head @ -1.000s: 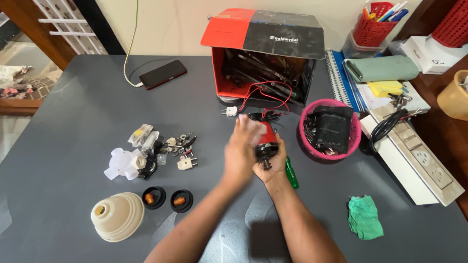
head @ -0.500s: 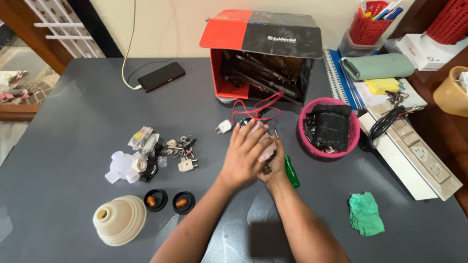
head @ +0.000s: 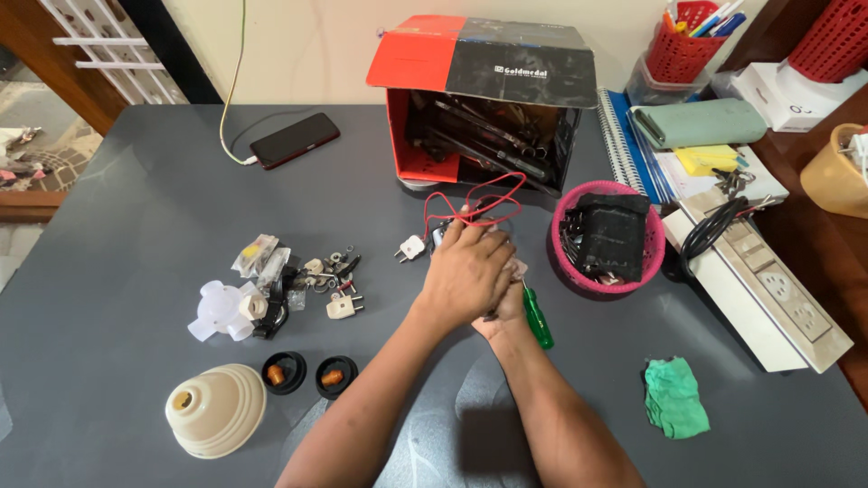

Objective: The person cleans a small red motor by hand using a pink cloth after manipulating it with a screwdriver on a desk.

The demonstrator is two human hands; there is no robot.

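— What sits under the hands?
— A small black device [head: 440,237], nearly hidden; only its upper-left corner shows; thin red wires [head: 475,194] loop from it toward 12 o'clock.
— And the plug?
— A white two-pin plug [head: 411,248] lies on the desk at 9 o'clock, just beside the device; pins pointing left.

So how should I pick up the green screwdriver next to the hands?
Probably by the green handle of the screwdriver, coming from the right side. The handle lies flat and bare on the table, while the metal tip points up under the right hand.
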